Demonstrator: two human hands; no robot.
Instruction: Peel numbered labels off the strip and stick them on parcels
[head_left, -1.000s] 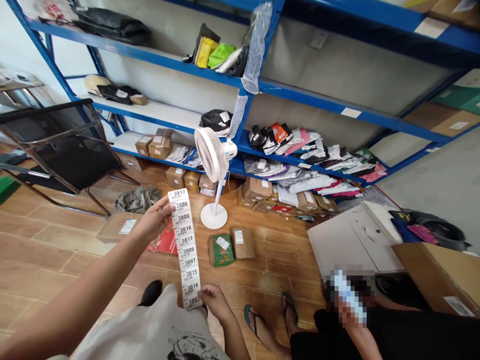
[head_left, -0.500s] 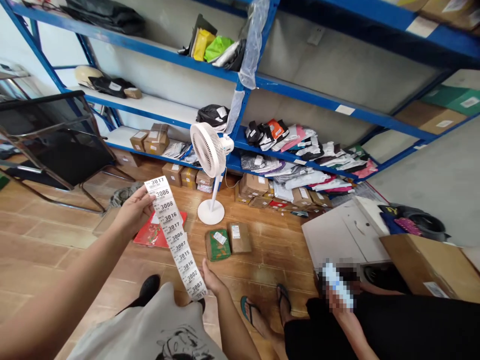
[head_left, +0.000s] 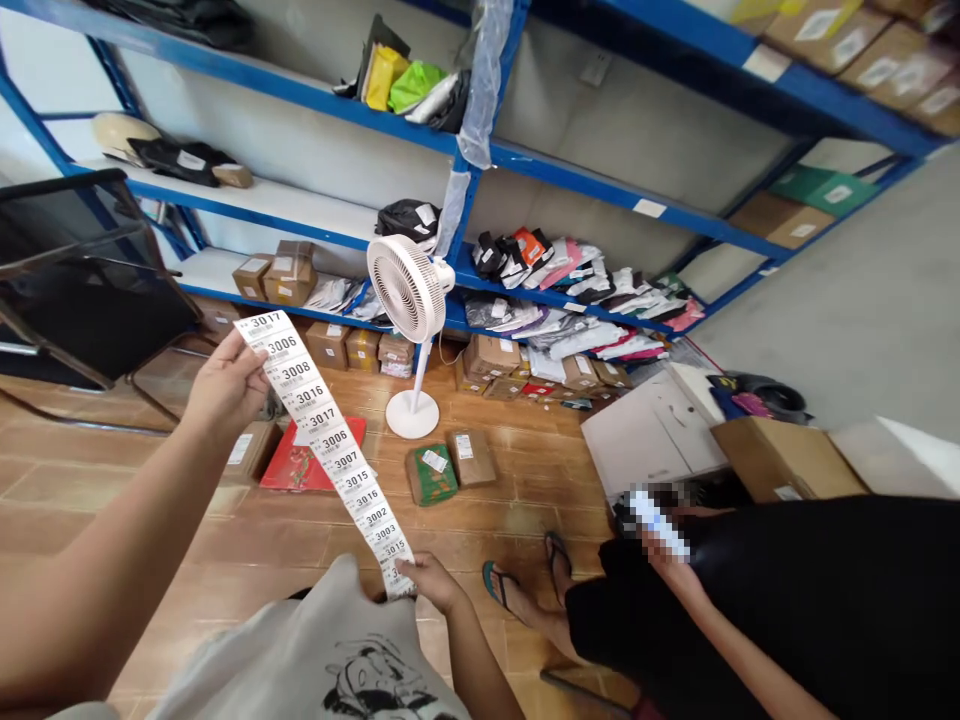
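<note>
A long strip of white printed number labels (head_left: 335,437) stretches diagonally between my two hands, its printed numbers facing up. My left hand (head_left: 229,388) pinches the upper end, beside the label reading 3017. Near my shirt, my right hand (head_left: 431,580) grips the lower part between thumb and fingers, close to a label reading 3015. Below the strip, on the wooden floor, lie a flat red package (head_left: 285,462) and a brown box (head_left: 250,452). A green-wrapped parcel (head_left: 433,474) and a brown parcel (head_left: 472,458) sit side by side beyond my right hand.
A white standing fan (head_left: 414,415) stands before blue shelves (head_left: 585,184) holding bagged parcels and boxes. At left is a black chair (head_left: 60,290). On the right, another person's hand (head_left: 679,575) holds a blurred-out device, near a white cabinet (head_left: 645,430) and an open cardboard box (head_left: 780,455).
My left hand has moved left and slightly toward me, carrying the strip's upper end. My right hand now grips the strip lower down, and more labels show. The view has shifted right.
</note>
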